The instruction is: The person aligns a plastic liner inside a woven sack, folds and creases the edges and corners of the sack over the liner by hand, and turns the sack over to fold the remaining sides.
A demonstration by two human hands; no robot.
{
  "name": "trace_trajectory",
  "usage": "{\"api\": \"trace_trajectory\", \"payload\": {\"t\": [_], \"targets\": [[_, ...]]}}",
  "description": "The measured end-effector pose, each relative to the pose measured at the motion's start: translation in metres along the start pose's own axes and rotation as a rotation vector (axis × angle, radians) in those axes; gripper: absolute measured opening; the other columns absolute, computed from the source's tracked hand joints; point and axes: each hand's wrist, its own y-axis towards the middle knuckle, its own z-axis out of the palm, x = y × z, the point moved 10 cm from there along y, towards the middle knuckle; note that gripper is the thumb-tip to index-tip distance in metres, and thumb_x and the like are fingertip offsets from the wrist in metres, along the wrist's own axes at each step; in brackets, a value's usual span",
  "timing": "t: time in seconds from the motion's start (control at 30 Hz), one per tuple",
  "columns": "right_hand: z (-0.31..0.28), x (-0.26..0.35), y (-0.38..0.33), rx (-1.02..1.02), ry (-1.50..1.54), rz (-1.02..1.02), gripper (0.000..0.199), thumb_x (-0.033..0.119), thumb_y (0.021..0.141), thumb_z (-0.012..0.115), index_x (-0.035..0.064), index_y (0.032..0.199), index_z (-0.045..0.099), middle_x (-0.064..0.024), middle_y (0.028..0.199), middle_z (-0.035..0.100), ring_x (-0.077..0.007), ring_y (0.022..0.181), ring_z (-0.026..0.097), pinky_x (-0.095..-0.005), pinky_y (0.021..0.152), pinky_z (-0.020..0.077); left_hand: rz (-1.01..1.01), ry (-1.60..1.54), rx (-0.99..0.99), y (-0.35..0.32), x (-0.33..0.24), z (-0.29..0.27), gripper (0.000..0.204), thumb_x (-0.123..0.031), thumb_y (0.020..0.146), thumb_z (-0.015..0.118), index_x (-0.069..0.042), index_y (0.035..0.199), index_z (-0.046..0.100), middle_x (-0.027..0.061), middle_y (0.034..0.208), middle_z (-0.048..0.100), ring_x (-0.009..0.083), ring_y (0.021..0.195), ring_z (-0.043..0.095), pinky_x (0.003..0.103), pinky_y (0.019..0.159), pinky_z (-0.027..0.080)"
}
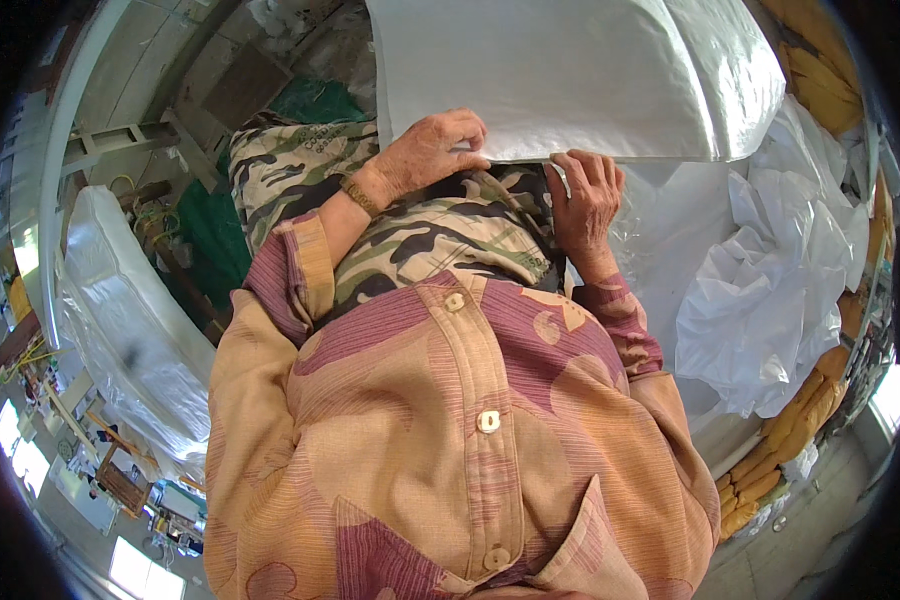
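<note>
A large white plastic sheet [550, 80] spreads out in front of me, its near edge lying over my lap in camouflage trousers. My left hand [435, 150] pinches that near edge between thumb and curled fingers, toward its left part. A short way to the right, my right hand [585, 195] is bent over the same edge, fingertips on the plastic and thumb tucked beneath. How firmly the right fingers grip is partly hidden. A woven bracelet [359, 196] circles my left wrist.
Crumpled white plastic [750, 300] lies to my right, with stacked yellow bundles [785, 430] beyond it. On the left stands a long plastic-wrapped bundle [130, 320]. Green cloth [315, 101] lies on the floor at the far left, near a metal frame [120, 145].
</note>
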Motion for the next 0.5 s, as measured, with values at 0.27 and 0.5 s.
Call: {"api": "trace_trajectory", "payload": {"t": [0.27,0.5], "targets": [[0.008,0.025,0.011,0.060,-0.073,-0.174,0.016,0.018,0.079,0.072,0.0124,0.093,0.068,-0.0030,0.096,0.062,-0.0235,0.096,0.057,-0.0418,0.092,0.0367,-0.036,-0.157,-0.084,0.000,0.014,-0.009,0.026,-0.026,0.089,0.069,0.000,0.091,0.064,0.0099,0.090,0.065,0.0216,0.081,0.062,0.032,0.075,0.050],[0.042,0.055,0.026,0.203,0.045,-0.350,0.018,0.017,0.079,0.069,0.0114,0.096,0.066,-0.0030,0.096,0.062,-0.0234,0.091,0.059,-0.0417,0.090,0.0405,-0.050,-0.152,-0.087,0.001,0.017,-0.008,0.025,-0.025,0.091,0.066,-0.001,0.096,0.067,0.0127,0.089,0.067,0.0236,0.079,0.064,0.033,0.074,0.051]]}}
